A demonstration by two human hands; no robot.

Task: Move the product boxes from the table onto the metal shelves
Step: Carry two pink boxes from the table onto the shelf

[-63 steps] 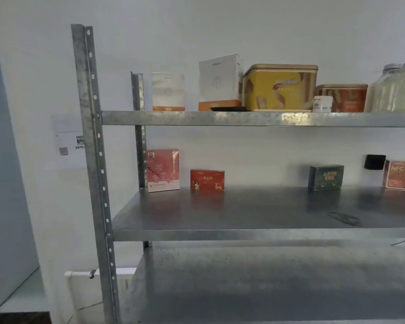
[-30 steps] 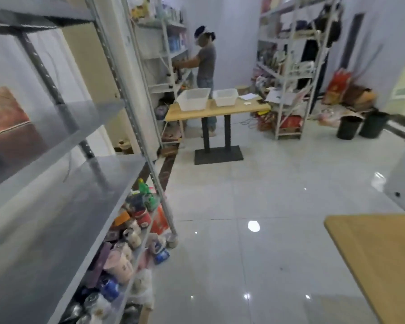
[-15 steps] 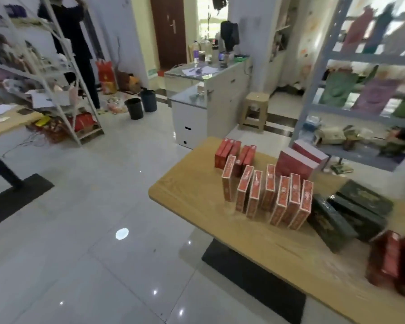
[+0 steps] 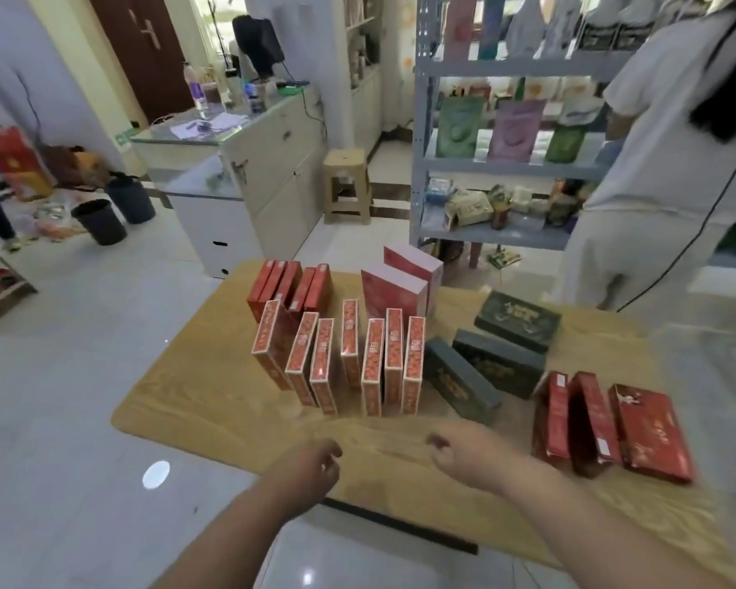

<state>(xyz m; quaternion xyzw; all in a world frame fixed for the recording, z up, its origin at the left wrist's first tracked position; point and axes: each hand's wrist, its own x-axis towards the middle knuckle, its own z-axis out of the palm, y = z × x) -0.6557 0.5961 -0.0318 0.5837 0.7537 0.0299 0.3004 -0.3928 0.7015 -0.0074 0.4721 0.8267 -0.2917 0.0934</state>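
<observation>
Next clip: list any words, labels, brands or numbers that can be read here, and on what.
Nothing is sharp enough to quote.
Blurred: white label patches on the upright red boxes.
Blurred: gold print on the dark green boxes.
Blurred: pale markings on the flat red box.
Too small: the green sign by the counter.
Blurred: pale lettering on the dark pouches on the far shelf.

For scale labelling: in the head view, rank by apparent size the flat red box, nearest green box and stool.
1. red box
2. green box
3. stool
The green box and stool look close; the stool is farther off, so true size is unsure.
</observation>
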